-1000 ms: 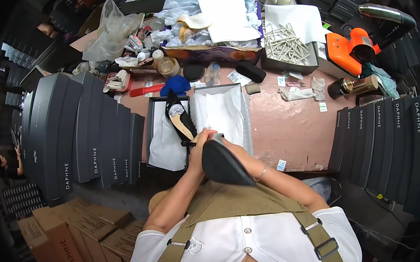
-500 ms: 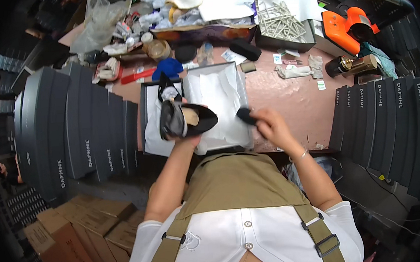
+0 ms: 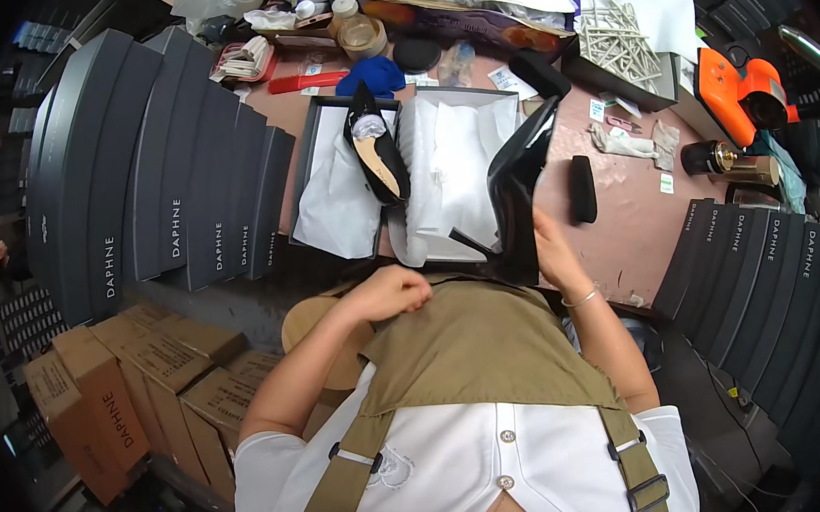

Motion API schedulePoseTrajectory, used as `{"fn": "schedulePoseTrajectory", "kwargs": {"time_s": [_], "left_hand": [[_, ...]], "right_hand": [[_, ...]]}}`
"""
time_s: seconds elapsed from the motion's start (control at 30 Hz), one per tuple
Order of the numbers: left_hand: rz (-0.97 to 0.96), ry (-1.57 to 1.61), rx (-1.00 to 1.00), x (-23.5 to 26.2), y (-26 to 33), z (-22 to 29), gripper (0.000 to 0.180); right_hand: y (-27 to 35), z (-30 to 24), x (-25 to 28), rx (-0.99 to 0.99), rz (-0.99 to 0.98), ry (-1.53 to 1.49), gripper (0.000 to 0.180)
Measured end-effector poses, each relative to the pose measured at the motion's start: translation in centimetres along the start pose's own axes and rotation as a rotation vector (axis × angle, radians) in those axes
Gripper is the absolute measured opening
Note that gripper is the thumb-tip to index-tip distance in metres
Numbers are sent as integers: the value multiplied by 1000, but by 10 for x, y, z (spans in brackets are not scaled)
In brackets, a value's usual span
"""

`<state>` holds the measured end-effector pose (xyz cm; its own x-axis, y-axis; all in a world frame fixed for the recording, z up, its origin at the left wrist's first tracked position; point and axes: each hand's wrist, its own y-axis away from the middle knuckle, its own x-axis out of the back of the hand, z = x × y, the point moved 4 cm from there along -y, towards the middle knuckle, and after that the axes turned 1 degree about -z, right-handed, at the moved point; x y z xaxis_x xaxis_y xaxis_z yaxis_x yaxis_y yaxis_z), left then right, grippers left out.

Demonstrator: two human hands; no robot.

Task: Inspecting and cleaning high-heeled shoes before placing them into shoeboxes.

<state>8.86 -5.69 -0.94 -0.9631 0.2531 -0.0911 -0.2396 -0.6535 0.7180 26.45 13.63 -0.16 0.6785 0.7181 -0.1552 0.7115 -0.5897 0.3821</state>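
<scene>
My right hand (image 3: 556,255) grips a glossy black high-heeled shoe (image 3: 519,188), raised over the right part of the shoebox with its pointed toe up and its thin heel toward the left. The shoe covers some of my fingers. My left hand (image 3: 392,294) is curled closed by the front of my apron, apart from both shoes, and nothing shows in it. A matching black shoe (image 3: 393,175) with a beige insole and paper in its toe lies on the white tissue in the grey shoebox (image 3: 301,173). On the pink table rests a black oblong pad or brush (image 3: 582,189).
Stacked dark shoeboxes flank the table at left (image 3: 144,172) and right (image 3: 772,273). Along the back are a blue cloth (image 3: 373,76), a red comb (image 3: 307,83), jars (image 3: 362,36), a tray of white sticks (image 3: 618,43) and an orange tool (image 3: 728,96). Cardboard cartons (image 3: 102,410) stand lower left.
The held shoe has passed from my left hand to my right and stands toe up. My right hand has put the black pad down on the table. My left hand has drawn back.
</scene>
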Motion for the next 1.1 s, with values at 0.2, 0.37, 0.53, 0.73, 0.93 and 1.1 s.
{"fn": "schedulePoseTrajectory", "kwargs": {"time_s": [0.2,0.37,0.53,0.73,0.93,1.1], "left_hand": [[309,-1072,-252,-23,-16,-16,30],[476,-1194,-335,-24,-35,-24,23],[374,-1157,-288,-20,-50,-44,16],[458,-1006,-358,-20,-35,-46,17],[341,-745,-330,-1,-7,-41,20],[408,185,-411,40,66,14,27]], "right_hand": [[-42,43,-1,135,45,564,42],[-42,28,-12,-264,-176,414,52],[-37,34,-7,-292,-211,308,46],[-39,31,-6,-301,-224,239,44],[-33,25,-7,-306,-261,251,42],[-14,-19,-17,-112,-278,420,48]]}}
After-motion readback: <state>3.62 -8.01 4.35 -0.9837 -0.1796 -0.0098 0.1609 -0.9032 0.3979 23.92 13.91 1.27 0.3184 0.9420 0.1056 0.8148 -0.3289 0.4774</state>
